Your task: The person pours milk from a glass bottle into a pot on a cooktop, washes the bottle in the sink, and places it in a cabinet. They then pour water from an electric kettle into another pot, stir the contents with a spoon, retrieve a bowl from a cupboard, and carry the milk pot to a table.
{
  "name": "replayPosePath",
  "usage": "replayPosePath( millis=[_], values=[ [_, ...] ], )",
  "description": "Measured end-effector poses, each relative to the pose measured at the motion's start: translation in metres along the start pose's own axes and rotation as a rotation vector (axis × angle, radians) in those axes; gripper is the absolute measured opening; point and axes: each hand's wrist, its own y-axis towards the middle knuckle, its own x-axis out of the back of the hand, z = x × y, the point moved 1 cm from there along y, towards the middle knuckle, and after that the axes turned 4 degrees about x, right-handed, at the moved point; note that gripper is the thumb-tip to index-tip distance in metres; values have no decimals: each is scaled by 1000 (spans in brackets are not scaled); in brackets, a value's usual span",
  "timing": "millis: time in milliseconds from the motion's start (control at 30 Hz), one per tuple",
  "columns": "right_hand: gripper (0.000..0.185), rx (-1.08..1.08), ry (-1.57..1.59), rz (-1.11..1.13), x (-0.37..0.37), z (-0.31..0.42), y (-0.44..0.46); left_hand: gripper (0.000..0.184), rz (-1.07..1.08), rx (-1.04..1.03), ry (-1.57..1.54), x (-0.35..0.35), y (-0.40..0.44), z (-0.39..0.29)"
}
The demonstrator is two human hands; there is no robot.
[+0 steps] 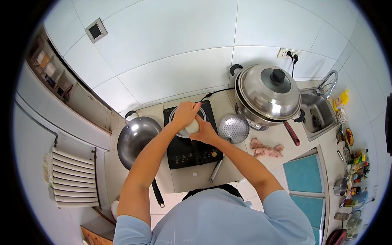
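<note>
Over the black induction cooktop (178, 150), both hands are closed around a pale, smooth, rounded thing (192, 128) whose kind I cannot make out. My left hand (187, 114) covers its upper side. My right hand (205, 132) grips it from the right and below. Beneath the hands a small pan with a light rim sits on the cooktop, mostly hidden, its black handle (197, 153) pointing toward me. Right of my right hand lies a perforated metal skimmer (234, 128), its handle running toward the counter's front edge.
A dark wok (136, 139) stands at left, its handle overhanging the front edge. A large lidded steamer (265, 96) stands at back right, near a red-handled tool (291, 134) and a crumpled pinkish cloth (265, 148). Farther right are the sink (317, 112) and several jars and bottles.
</note>
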Motion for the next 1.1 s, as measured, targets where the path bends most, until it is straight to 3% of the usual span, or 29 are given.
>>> replayPosePath(
  millis=[133,200,267,367,500,600,667,800,867,1000,1100],
  values=[
    [77,82,-26,-53,-5,-10,2,44,-60,-51,14,0,1,1],
    [72,42,12,-56,-5,-4,1,43,-89,-67,18,-1,2,1],
    [66,6,49,-52,-7,-6,2,41,-278,-121,70,0,2,-1],
    [66,-4,31,-136,-10,-15,3,40,-182,-208,167,1,1,-4],
    [66,-48,-32,-156,-4,-14,5,41,-208,-166,117,4,0,-1],
    [64,-113,-120,-140,5,-14,8,46,-326,-27,10,10,1,9],
    [64,-133,-178,-128,14,-9,10,51,-308,136,-25,15,5,30],
    [65,-274,-455,80,27,1,16,51,-218,258,-131,13,3,62],
    [65,-359,-620,174,29,1,19,43,-181,451,-333,6,-1,74],
    [65,-409,-718,310,28,1,23,30,-79,508,-391,-9,-3,95],
    [64,-458,-771,360,25,-3,24,25,-33,405,-342,-23,-3,115]
  ],
)
